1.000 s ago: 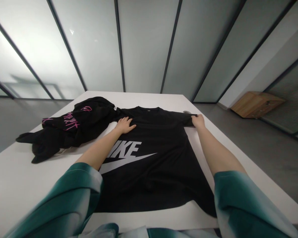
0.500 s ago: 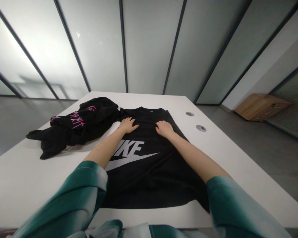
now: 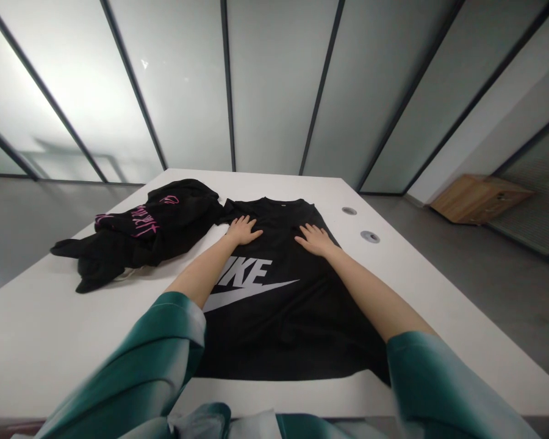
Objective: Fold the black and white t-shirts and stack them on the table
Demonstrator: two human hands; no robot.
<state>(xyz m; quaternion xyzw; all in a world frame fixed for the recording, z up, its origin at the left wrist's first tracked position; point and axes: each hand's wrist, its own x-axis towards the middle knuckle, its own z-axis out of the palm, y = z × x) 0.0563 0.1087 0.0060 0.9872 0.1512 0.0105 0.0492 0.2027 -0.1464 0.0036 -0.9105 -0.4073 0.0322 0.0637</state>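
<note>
A black T-shirt (image 3: pixel 283 317) with a large grey logo lies flat, front up, on the white table (image 3: pixel 439 305). Its right sleeve is folded in over the chest. My left hand (image 3: pixel 243 230) rests flat on the shirt's upper left chest, fingers spread. Flat on the upper right chest, over the folded-in sleeve, lies my right hand (image 3: pixel 315 239), fingers stretched out. Neither hand holds anything. Both forearms reach over the shirt from teal sleeves.
A crumpled black garment with pink lettering (image 3: pixel 137 235) lies on the table left of the shirt, touching its left shoulder. Two round grey discs (image 3: pixel 369 236) are set in the table to the right. A wooden box (image 3: pixel 480 196) sits on the floor far right.
My right hand has carried the shirt's right sleeve from its outstretched spot inward onto the chest and now lies flat on it. My left hand has stayed in place.
</note>
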